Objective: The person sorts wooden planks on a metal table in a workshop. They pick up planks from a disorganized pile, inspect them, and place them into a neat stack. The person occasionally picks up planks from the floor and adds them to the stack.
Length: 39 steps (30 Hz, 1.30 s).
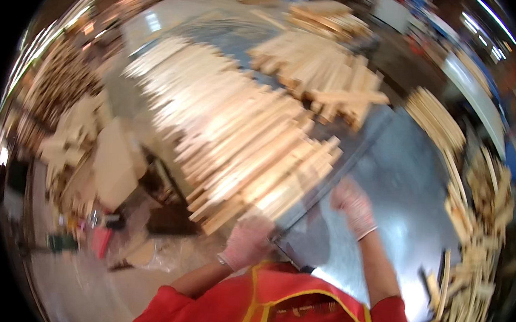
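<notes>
Head view: wooden strips (252,154) lengthwise toward upper right; left hand (249,238), grip unclear; right hand (351,202) curled

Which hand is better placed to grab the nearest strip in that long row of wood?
Probably the left hand: it is right at the near end of the row of wooden strips. The right hand is off to their right, over the metal surface.

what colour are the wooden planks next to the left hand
Pale yellowish tan; the planks show best in the head view.
</notes>
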Tool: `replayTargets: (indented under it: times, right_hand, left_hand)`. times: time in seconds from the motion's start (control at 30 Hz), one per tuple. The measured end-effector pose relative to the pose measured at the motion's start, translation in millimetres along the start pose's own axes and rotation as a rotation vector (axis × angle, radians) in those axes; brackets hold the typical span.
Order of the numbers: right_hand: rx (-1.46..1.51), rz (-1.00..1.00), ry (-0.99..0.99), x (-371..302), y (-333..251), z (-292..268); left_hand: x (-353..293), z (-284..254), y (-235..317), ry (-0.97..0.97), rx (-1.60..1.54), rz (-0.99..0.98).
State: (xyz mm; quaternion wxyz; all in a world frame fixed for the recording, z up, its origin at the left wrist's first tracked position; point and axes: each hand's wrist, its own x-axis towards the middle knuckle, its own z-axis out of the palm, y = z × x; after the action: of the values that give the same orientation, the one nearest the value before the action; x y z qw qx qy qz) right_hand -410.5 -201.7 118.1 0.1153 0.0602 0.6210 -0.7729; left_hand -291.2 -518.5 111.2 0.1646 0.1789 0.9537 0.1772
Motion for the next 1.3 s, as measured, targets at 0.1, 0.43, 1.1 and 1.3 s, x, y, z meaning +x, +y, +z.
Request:
replayTargets:
  times: [0.1,0.43,1.1,1.3]
  right_hand:
    - [-0.189,-0.455,-0.029,-93.1,-188.7,20.3]
    - [-1.529,-0.883,0.412,-330.8,-379.5,-34.0]
    - [-0.558,-0.677,1.405,-619.2,-157.8,-509.6]
    - [0.117,-0.074,1.887,-655.8,158.4,-646.7]
  left_hand:
    - [3.7,9.1,-3.7,0.385,0.027,0.2]
    - [171.7,45.1,135.8,0.41,0.219,0.991]
    - [182.0,260.7,605.8,-0.041,0.532,1.108]
    - [239.5,337.9,671.2,-0.133,0.652,1.082]
